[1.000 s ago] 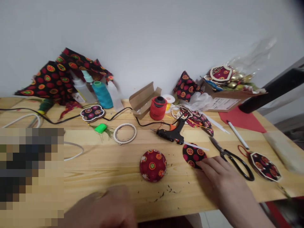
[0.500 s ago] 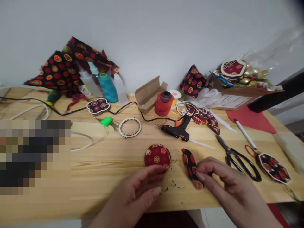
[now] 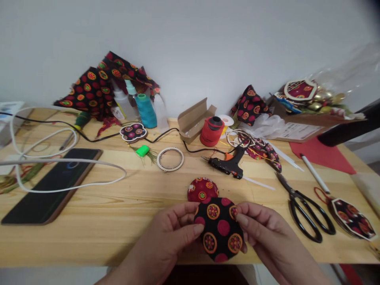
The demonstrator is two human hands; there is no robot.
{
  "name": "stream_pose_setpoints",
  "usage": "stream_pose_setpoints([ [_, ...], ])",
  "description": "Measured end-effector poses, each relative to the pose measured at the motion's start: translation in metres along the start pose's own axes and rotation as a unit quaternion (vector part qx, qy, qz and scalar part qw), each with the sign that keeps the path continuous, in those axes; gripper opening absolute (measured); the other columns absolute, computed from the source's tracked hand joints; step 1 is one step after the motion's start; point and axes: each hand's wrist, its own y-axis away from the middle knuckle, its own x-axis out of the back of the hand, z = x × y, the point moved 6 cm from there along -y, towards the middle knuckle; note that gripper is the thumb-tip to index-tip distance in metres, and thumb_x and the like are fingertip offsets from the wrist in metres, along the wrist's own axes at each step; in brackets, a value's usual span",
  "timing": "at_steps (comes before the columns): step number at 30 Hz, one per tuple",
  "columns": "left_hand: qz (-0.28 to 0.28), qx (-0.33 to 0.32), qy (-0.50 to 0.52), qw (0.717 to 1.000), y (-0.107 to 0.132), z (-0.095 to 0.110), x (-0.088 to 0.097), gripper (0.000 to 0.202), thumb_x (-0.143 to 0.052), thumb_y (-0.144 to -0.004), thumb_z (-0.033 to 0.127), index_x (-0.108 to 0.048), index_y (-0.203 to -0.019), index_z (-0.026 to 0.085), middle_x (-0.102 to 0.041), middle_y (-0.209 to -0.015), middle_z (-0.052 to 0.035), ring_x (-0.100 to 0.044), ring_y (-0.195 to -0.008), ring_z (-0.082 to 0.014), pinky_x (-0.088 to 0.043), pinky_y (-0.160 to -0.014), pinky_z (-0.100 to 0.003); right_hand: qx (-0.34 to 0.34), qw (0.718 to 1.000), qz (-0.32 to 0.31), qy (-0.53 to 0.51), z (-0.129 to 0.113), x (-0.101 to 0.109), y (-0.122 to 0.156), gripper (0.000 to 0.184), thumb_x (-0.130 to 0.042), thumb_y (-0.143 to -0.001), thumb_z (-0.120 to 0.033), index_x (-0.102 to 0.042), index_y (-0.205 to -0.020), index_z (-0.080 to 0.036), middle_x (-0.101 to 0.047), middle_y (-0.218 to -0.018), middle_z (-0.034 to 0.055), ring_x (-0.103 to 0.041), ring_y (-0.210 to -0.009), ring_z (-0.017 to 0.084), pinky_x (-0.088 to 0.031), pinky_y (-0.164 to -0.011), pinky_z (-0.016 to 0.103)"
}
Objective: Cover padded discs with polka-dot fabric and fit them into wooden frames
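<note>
A roundish piece of black patterned fabric [image 3: 223, 227] with red dots and orange flower circles is held up flat between both hands. My left hand [image 3: 175, 231] pinches its left edge between thumb and fingers. On the opposite edge my right hand [image 3: 261, 225] has a like pinch, its other fingers partly behind the cloth. Just beyond the fabric lies a round, red, fabric-covered disc [image 3: 202, 189], its near edge hidden. Farther back rests a thin pale wooden ring [image 3: 170, 159]. A black glue gun [image 3: 227, 164] lies behind the disc, to its right.
Black-handled scissors [image 3: 305, 209], a white pen [image 3: 315, 173] and an octagonal ornament [image 3: 353, 218] lie at the right. A phone [image 3: 53, 190] with a white cable across it is at the left. Behind stand a red spool [image 3: 211, 132], a teal thread cone [image 3: 146, 113] and a carton [image 3: 299, 128].
The fabric piece, earlier edge-on in my right hand alone, now faces me. My left hand has left the red disc's edge and taken hold of the fabric's left side.
</note>
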Motion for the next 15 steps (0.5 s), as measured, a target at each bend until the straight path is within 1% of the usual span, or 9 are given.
stream_pose_setpoints([
  [2,-0.002,-0.021,-0.036,0.999,0.000,0.003,0.001,0.028,-0.073,-0.078,0.023,-0.072,-0.105,0.025,-0.076,-0.095,-0.0039,-0.070,-0.082,-0.0183,-0.054,-0.079,-0.031,0.015,1.000,-0.006,0.004,-0.001,0.000,-0.003,0.032,-0.069,-0.082,-0.044,-0.069,-0.067,-0.015,-0.058,-0.055,-0.0015,-0.047,-0.048,0.006,-0.041,-0.048,0.016],
  [5,-0.002,-0.053,-0.108,0.993,0.003,0.011,0.001,0.019,-0.069,-0.081,0.026,-0.075,-0.099,0.028,-0.077,-0.092,-0.0008,-0.069,-0.083,-0.0169,-0.052,-0.080,-0.028,0.047,0.995,-0.018,0.089,-0.003,-0.001,-0.004,0.026,-0.072,-0.079,-0.044,-0.072,-0.077,-0.018,-0.064,-0.060,-0.0006,-0.051,-0.049,0.007,-0.042,-0.045,0.016],
  [7,0.013,-0.077,-0.164,0.983,0.006,0.018,0.003,0.015,-0.070,-0.080,0.029,-0.077,-0.093,0.028,-0.077,-0.089,-0.0003,-0.068,-0.084,-0.0175,-0.051,-0.082,-0.027,0.103,0.972,0.011,0.210,-0.011,-0.001,-0.001,0.017,-0.073,-0.079,-0.036,-0.073,-0.083,-0.020,-0.068,-0.066,0.0002,-0.057,-0.051,0.010,-0.045,-0.046,0.018],
  [8,0.036,-0.090,-0.184,0.978,0.007,0.021,0.006,0.016,-0.073,-0.077,0.031,-0.077,-0.093,0.028,-0.077,-0.089,-0.0003,-0.068,-0.085,-0.0180,-0.050,-0.083,-0.027,0.153,0.947,0.036,0.279,-0.019,-0.002,0.003,0.012,-0.071,-0.081,-0.031,-0.072,-0.083,-0.020,-0.070,-0.067,0.0003,-0.060,-0.054,0.011,-0.047,-0.047,0.019],
  [9,0.063,-0.096,-0.191,0.975,0.009,0.023,0.009,0.021,-0.075,-0.075,0.034,-0.077,-0.095,0.029,-0.077,-0.089,-0.0004,-0.068,-0.085,-0.0186,-0.050,-0.083,-0.028,0.221,0.909,0.062,0.348,-0.029,-0.005,0.009,0.007,-0.068,-0.084,-0.027,-0.071,-0.083,-0.020,-0.070,-0.069,0.0006,-0.062,-0.057,0.013,-0.049,-0.049,0.020],
  [11,0.082,-0.052,-0.144,0.985,0.011,0.019,0.013,0.034,-0.074,-0.073,0.046,-0.075,-0.101,0.027,-0.077,-0.091,-0.0031,-0.068,-0.083,-0.0208,-0.052,-0.079,-0.031,0.372,0.792,0.073,0.479,-0.047,-0.022,0.024,0.008,-0.060,-0.088,-0.018,-0.068,-0.087,-0.020,-0.072,-0.076,0.0024,-0.066,-0.063,0.015,-0.053,-0.055,0.023],
  [13,0.020,0.032,-0.038,0.999,0.012,0.006,0.007,0.048,-0.063,-0.077,0.060,-0.074,-0.102,0.020,-0.076,-0.091,-0.0087,-0.068,-0.083,-0.0240,-0.053,-0.077,-0.036,0.494,0.643,0.034,0.584,-0.052,-0.044,0.038,0.019,-0.050,-0.092,-0.012,-0.067,-0.092,-0.018,-0.074,-0.081,0.0049,-0.067,-0.067,0.017,-0.054,-0.060,0.027],
  [14,-0.024,0.061,0.017,0.998,0.013,0.002,0.000,0.053,-0.058,-0.079,0.062,-0.074,-0.100,0.017,-0.075,-0.091,-0.0111,-0.068,-0.084,-0.0251,-0.053,-0.078,-0.037,0.532,0.576,0.004,0.621,-0.048,-0.053,0.042,0.024,-0.045,-0.093,-0.009,-0.068,-0.094,-0.017,-0.075,-0.081,0.0057,-0.067,-0.068,0.017,-0.054,-0.063,0.029],
  [15,-0.056,0.071,0.060,0.994,0.013,0.000,-0.005,0.053,-0.055,-0.082,0.061,-0.074,-0.098,0.014,-0.075,-0.092,-0.0126,-0.068,-0.085,-0.0256,-0.053,-0.079,-0.038,0.553,0.525,-0.025,0.647,-0.044,-0.060,0.044,0.028,-0.042,-0.093,-0.006,-0.068,-0.094,-0.016,-0.075,-0.081,0.0056,-0.068,-0.068,0.018,-0.054,-0.066,0.031],
])
